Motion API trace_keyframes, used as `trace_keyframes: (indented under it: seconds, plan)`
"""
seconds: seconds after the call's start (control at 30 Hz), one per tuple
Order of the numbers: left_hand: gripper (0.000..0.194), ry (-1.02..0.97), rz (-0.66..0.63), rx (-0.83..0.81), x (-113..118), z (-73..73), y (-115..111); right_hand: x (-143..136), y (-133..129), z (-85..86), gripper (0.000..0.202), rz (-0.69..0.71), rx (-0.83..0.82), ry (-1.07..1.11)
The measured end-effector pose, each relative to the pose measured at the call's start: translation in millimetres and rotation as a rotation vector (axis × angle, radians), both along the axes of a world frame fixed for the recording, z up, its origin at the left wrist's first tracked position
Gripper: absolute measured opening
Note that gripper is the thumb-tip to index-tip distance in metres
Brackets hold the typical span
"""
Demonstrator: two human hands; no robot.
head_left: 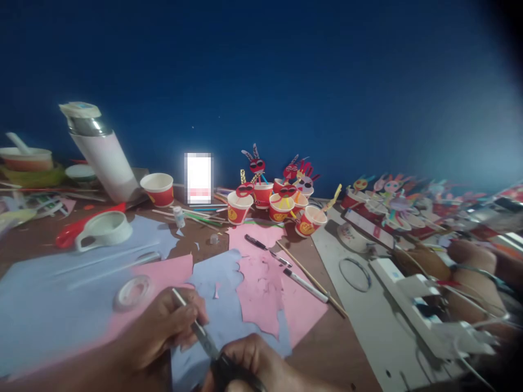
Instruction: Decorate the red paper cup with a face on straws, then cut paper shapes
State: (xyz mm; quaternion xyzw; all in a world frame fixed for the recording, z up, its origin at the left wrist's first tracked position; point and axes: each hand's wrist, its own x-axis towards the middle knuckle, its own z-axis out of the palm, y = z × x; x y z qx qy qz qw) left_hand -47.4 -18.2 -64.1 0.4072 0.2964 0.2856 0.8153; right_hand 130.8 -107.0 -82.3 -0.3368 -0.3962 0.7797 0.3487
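Low in the middle, my right hand [253, 359] is closed around the black handles of a pair of scissors [208, 344]. The metal blades point up and left, toward my left hand [169, 324]. Thumb and fingers of that hand are pressed together beside the blades; anything between them is hidden. Beneath both hands lie blue paper [220, 272] and pink paper [261, 294] with scalloped cut edges. A black pen [265, 249], a white marker [305, 285] and a thin wooden stick [310, 277] rest on the pink sheet.
Decorated paper cups [241, 209] stand along the blue wall. At left are a roll of tape [133, 293], a white mug [105, 228] and a tilted thermos [104, 158]. A power strip [420, 310] lies at right, beside another person's arm [469, 283].
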Motion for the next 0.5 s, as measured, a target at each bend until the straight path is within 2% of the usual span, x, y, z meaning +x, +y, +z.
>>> trace_keyframes:
  seconds: [0.1,0.23,0.37,0.5]
  plan:
    - [0.030,-0.078,-0.061,0.013,-2,-0.4,1,-4,-12,-1.6,0.051,-0.041,-0.043,0.098]
    - [0.032,-0.069,-0.101,0.130,-4,-1.3,-2,-1,-32,-13.0,0.054,-0.136,-0.100,0.260]
    - [0.036,0.029,-0.167,0.296,-2,-7.8,-5,3,-53,-23.2,0.045,-0.358,-0.160,0.153]
    - [0.036,0.162,-0.216,0.445,-2,-13.6,-5,2,-68,-23.3,0.057,-0.564,-0.162,0.000]
